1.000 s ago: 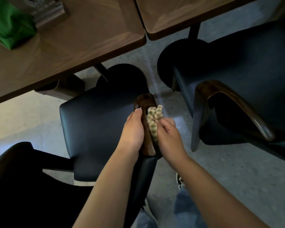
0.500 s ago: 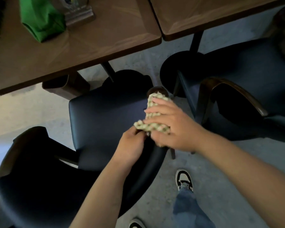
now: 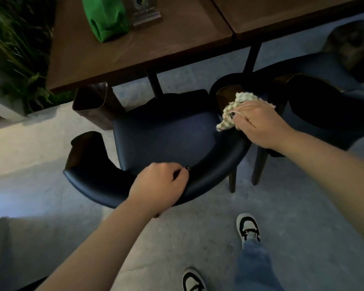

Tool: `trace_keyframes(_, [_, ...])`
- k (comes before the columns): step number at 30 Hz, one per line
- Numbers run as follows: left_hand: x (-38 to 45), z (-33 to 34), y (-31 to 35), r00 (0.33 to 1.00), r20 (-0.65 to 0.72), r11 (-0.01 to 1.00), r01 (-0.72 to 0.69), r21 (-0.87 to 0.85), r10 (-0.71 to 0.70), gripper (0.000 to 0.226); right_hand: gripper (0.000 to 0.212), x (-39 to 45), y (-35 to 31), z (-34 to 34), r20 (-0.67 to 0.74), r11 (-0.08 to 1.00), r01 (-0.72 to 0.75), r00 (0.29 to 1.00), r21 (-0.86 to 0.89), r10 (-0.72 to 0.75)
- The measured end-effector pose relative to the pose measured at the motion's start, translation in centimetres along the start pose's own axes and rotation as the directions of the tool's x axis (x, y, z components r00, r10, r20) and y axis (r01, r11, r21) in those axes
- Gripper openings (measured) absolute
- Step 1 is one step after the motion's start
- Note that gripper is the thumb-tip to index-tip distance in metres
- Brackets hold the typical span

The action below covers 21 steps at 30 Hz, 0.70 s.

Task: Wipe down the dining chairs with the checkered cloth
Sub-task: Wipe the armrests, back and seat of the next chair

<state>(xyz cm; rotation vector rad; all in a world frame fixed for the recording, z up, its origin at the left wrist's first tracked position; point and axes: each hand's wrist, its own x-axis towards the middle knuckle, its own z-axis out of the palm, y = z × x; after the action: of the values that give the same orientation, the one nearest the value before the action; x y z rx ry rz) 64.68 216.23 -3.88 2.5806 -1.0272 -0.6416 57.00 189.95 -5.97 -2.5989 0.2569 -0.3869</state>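
Note:
A dark blue padded dining chair (image 3: 166,139) with a curved backrest and wooden arm ends stands in front of me, tucked toward the table. My right hand (image 3: 259,124) holds the checkered cloth (image 3: 231,110) bunched on the chair's right arm, near its wooden tip. My left hand (image 3: 160,185) grips the top of the curved backrest, fingers curled over its edge. A second dark chair (image 3: 324,106) stands close on the right.
Two brown wooden tables (image 3: 156,43) meet above the chairs. A green bag (image 3: 105,17) and a small stand lie on the left one. Plants (image 3: 15,49) fill the left edge. My shoes (image 3: 248,227) stand on the grey concrete floor behind the chair.
My view has pulled back and shifted left. My left hand has left the right arm and now grips the backrest. My right hand keeps the cloth on the right arm.

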Motion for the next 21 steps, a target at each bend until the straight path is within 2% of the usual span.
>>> trace_keyframes(2, [-0.4,0.4,0.4,0.988,-0.150,0.999,-0.025,0.044,0.032,0.037,0.046,-1.0,-1.2,0.5,-0.032,1.000,0.009,0.999,0.009,-0.008])
trace_keyframes(5, [-0.5,0.4,0.8,0.983,-0.182,1.000,-0.006,-0.011,0.004,0.037,0.044,-1.6,-2.2,0.9,-0.027,1.000,0.026,0.999,0.007,-0.025])
trace_keyframes(7, [-0.4,0.4,0.5,0.984,-0.179,0.999,0.012,-0.033,-0.017,0.037,0.046,-1.3,-1.8,0.3,0.106,1.000,0.020,0.994,-0.008,-0.019])
trace_keyframes(10, [-0.2,0.5,0.3,0.984,-0.175,0.999,0.028,-0.044,-0.036,0.032,0.054,-0.5,-0.6,-1.2,0.267,0.984,0.072,0.963,-0.161,-0.026])
trace_keyframes(12, [0.0,0.6,0.3,0.984,-0.169,0.997,0.049,-0.055,-0.058,0.030,0.061,0.3,0.6,-2.2,0.257,0.981,0.033,0.966,-0.191,0.018])
trace_keyframes(15, [0.2,0.7,0.0,0.983,-0.173,0.997,0.059,-0.055,-0.068,0.029,0.057,1.2,2.1,-2.7,0.222,0.981,-0.137,0.961,-0.140,0.166])
trace_keyframes(18, [0.3,0.8,0.0,0.983,-0.170,0.997,0.065,-0.047,-0.072,0.028,0.040,1.5,1.9,-1.8,0.213,0.982,-0.115,0.966,-0.149,0.145])
trace_keyframes(21, [0.4,0.9,0.0,0.981,-0.172,0.995,0.085,-0.056,-0.094,0.026,0.037,1.0,0.2,-1.6,0.162,0.986,-0.150,0.974,-0.078,0.161])
